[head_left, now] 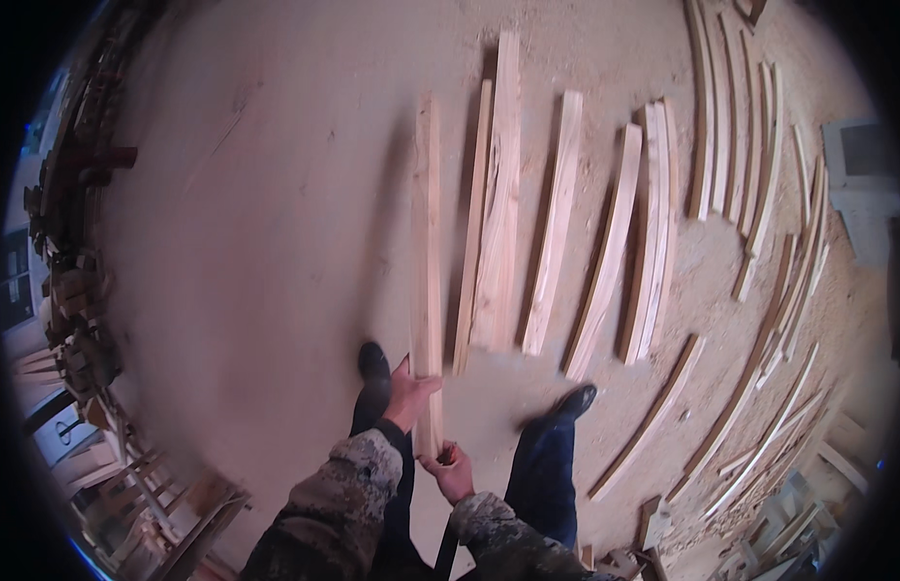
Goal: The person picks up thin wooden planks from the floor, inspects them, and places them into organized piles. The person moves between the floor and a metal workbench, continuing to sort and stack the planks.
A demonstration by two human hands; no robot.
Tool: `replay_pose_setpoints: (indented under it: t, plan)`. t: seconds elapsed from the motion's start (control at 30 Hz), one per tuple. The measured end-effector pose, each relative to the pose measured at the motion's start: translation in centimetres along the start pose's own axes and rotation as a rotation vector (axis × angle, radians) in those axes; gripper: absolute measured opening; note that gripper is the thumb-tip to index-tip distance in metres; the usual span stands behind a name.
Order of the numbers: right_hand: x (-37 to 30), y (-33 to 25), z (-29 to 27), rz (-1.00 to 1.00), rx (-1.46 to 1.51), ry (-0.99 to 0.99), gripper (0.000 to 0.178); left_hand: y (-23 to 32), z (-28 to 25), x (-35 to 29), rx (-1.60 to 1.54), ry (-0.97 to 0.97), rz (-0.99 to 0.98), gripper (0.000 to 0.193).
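Note:
A long, pale wooden board [427, 242] points away from me, held up in both hands just left of the row of boards on the floor. My left hand [409, 395] wraps round it a little way up from its near end, thumb across the top. At that near end, the fingers of my right hand [452, 473] close on the wood; something small and dark shows by the fingertips, too small to name. Right of the held board lie a thin strip [473, 223] and a wider plank [500, 194], side by side.
Farther right, more boards [552, 223] lie spaced out on the dusty floor [247, 242]. Several thin strips [741, 126] spread along the right side. Stacked timber and scraps [77, 300] line the left edge. A grey box-like object [862, 165] stands at far right. My shoes [374, 363] flank the held board.

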State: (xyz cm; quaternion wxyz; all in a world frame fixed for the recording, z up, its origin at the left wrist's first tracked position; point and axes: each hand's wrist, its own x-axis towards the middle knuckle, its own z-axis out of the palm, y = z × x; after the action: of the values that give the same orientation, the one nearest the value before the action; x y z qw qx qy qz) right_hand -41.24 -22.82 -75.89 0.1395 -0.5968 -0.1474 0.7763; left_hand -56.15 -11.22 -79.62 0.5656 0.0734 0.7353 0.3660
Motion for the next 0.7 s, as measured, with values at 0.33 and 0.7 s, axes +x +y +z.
replay_pose_setpoints:
  t: [0.33, 0.7]
  plan:
    - [16.5, 3.9, 5.2, -0.299, -0.708, 0.474, 0.051, -3.7, -8.1, -3.8, 0.209, 0.079, 0.083, 0.071]
    - [27.2, 9.8, -4.0, -0.104, -1.106, 0.597, 0.063, -4.8, -9.1, -4.4, -0.003, -0.124, 0.025, 0.063]
